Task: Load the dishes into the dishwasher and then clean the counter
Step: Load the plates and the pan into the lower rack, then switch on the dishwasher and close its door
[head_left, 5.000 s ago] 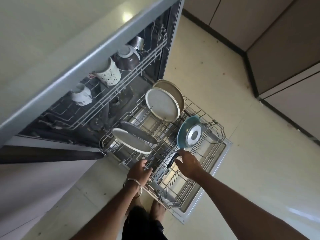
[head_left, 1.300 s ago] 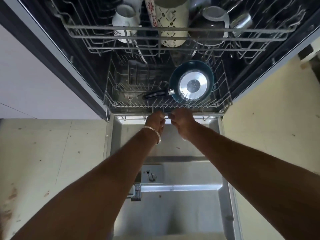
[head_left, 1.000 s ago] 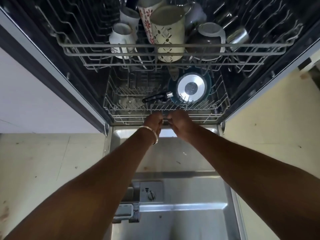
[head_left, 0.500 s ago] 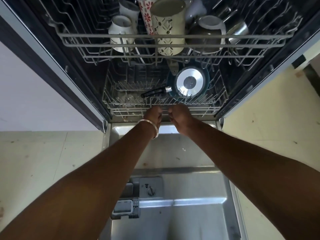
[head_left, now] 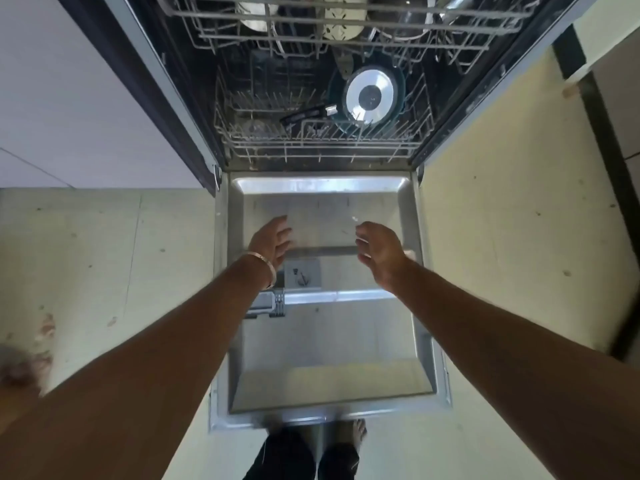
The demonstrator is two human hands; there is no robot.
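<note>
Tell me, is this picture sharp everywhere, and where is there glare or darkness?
Head view: the pan base and the open door gleam with glare; the dishwasher's inside is dark; straight edges bow from the wide lens; a smeared blur sits at the lower left; both hands look fairly sharp.

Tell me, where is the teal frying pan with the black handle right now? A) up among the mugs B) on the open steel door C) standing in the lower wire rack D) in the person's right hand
C: the teal frying pan stands on edge in the lower wire rack, with both hands empty.
</note>
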